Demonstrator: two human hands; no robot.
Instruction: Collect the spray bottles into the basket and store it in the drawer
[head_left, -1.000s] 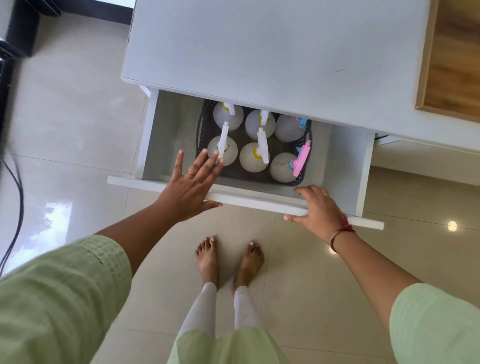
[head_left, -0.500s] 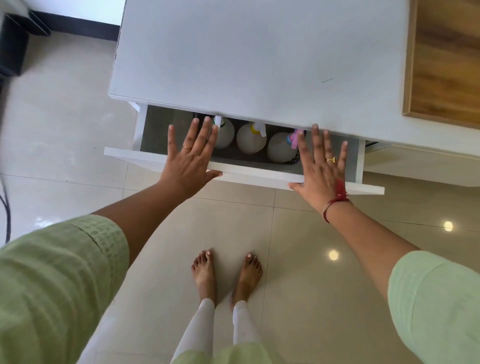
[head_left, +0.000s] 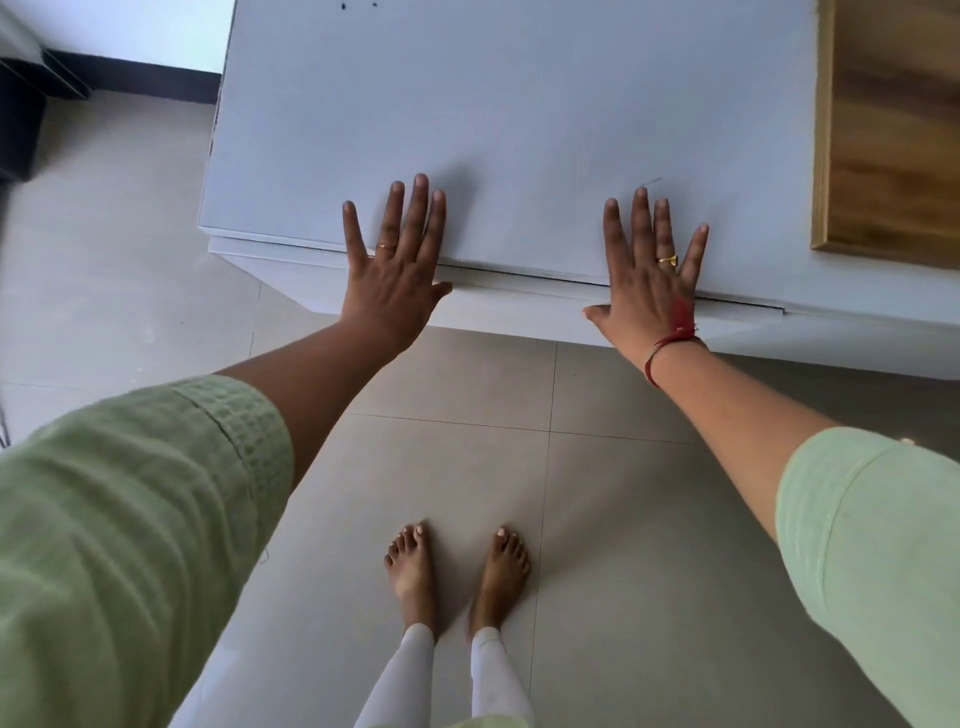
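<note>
The white drawer (head_left: 519, 293) sits pushed in under the white cabinet top (head_left: 493, 114), only its front edge showing. The basket and the spray bottles are hidden inside. My left hand (head_left: 395, 265) lies flat with fingers spread against the drawer front on the left. My right hand (head_left: 649, 270) lies flat with fingers spread on the right, a red thread around its wrist. Neither hand holds anything.
A wooden board (head_left: 893, 130) lies on the cabinet top at the right. My bare feet (head_left: 457, 566) stand on the pale tiled floor (head_left: 130, 312). A dark object (head_left: 21, 124) stands at the far left by a black skirting.
Both hands pushed the drawer inward. It went from wide open, to a narrow gap, to fully in. The basket with the bottles has gone out of sight.
</note>
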